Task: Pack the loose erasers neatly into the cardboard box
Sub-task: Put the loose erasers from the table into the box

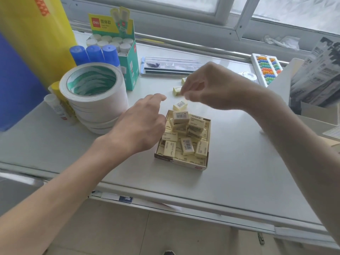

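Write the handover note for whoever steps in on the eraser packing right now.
Left hand: empty, fingers spread, hovering at the cardboard box's left edge.
Right hand: fingers pinched near a loose eraser on the table; grip unclear.
Done: bottom layer looks packed flat; more erasers lie heaped crookedly on top.
Left: three or so loose erasers beyond the box, one at its far edge. Bring them in, then straighten the heap.

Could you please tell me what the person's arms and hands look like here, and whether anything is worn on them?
Both arms are bare from the picture's edge to the fingertips: no sleeves show. The left hand and the right hand carry no gloves, and no rings, watch, bracelet or markings are visible on the hands or wrists. The right hand's fingertips are slightly blurred, so fine detail there cannot be told.
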{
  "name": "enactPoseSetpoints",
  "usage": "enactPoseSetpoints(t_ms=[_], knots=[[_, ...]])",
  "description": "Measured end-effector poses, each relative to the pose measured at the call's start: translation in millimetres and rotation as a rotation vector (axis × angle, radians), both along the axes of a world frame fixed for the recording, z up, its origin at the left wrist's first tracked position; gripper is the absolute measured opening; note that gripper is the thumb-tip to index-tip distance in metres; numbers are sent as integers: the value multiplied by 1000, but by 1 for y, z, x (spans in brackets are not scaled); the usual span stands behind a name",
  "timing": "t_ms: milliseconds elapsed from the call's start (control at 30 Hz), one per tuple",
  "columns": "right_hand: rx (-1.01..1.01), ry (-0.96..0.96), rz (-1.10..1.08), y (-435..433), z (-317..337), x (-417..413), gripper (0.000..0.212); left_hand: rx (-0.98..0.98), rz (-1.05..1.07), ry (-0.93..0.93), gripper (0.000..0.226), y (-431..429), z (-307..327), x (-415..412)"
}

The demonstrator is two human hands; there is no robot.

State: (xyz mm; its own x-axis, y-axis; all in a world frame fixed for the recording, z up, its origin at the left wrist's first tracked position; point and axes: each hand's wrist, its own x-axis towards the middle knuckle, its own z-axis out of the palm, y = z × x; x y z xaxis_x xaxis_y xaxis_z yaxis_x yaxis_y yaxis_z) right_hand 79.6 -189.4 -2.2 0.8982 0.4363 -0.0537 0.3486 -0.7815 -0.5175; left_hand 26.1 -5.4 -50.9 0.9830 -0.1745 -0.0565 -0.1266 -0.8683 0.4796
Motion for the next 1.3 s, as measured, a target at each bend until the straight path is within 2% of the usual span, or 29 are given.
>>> enactPoseSetpoints(t_ms=[167,300,400,633,867,1033,1100,1300], knots=[[-30,-183,-230,-12,-35,43,31,38,16,32,53,-9,-2,24],[-123,-168,-248,-15,-64,68,40,82,35,34,49,-19,-2,46],[-171,-199,-199,-13,-73,80,36,105,46,-4,45,-27,3,54],[-70,-264,-307,-14,-75,77,15,137,-6,-49,47,-30,5,50],[121,-273,-360,-19,-29,9,21,104,-110,-173,53,-16,8,19],[241,-240,-362,-16,-4,-63,28,69,-123,-194,54,-3,8,-5],[274,-222,-351,-11,-3,-86,23,56,-130,-195,55,0,6,-15],[151,-207,-216,4,-22,-118,10,38,-120,-177,56,9,7,-23]])
